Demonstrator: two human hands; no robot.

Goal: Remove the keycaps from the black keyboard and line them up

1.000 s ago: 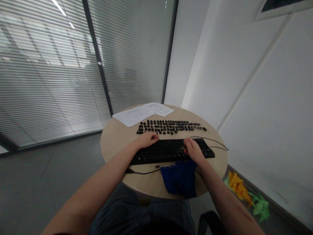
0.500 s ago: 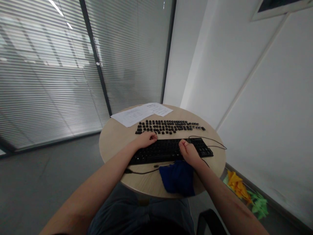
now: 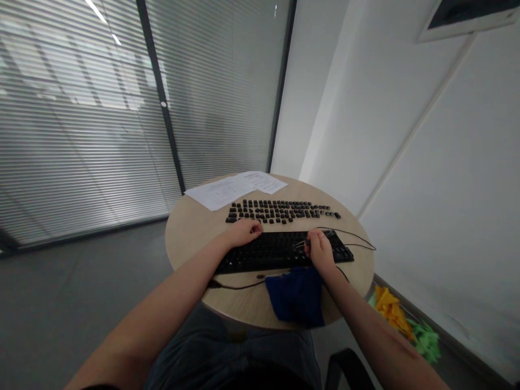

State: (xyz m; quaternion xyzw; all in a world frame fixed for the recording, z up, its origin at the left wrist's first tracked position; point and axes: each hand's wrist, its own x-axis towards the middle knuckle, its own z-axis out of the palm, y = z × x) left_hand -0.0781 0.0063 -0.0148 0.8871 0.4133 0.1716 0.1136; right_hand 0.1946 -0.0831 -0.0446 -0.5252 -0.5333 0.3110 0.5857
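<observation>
A black keyboard (image 3: 264, 253) lies on the round wooden table in front of me. My left hand (image 3: 244, 232) rests at its far left edge, fingers curled; what they hold, if anything, is hidden. Over the keyboard's right part, my right hand (image 3: 319, 249) is closed around a small keycap puller (image 3: 299, 245) with thin wire prongs pointing left. Behind the keyboard, loose black keycaps (image 3: 280, 208) stand in rows. A dark blue cloth (image 3: 296, 297) lies at the near edge, partly beside my right wrist.
White printed sheets (image 3: 227, 189) lie at the table's back left. A black cable (image 3: 357, 237) loops right of the keyboard, and another (image 3: 239, 286) runs along its front. Yellow and green cloths (image 3: 392, 311) are on the floor by the wall. A chair armrest (image 3: 345, 368) is near my right arm.
My right hand has shifted a little to the right and turned, bringing the wire prongs of the puller into sight. My left hand stays in place.
</observation>
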